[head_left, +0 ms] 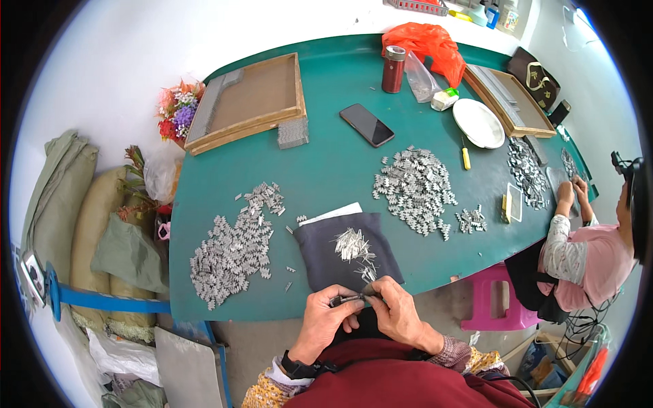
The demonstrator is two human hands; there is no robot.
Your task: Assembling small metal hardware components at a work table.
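Observation:
Close to my body at the table's front edge, my left hand (326, 318) is closed around a small dark metal piece (345, 299). My right hand (398, 311) meets it, thumb and forefinger pinched at the piece's right end; whatever else they grip is too small to make out. Just beyond lies a dark folded cloth (320, 255) with a heap of thin silvery pins (352, 245) on it. Zigzag grey metal parts form a pile (231, 255) on the left and another pile (415, 190) on the right, with a smaller cluster (471, 219) beside it.
A green table (326, 163) carries a wooden tray (299, 88), a black phone (367, 125), a red flask (393, 70), a white plate (479, 124) and a yellow-handled screwdriver (466, 158). Another person (585, 258) works at the right end, near a pink stool (500, 299). Sacks (95, 224) stand left.

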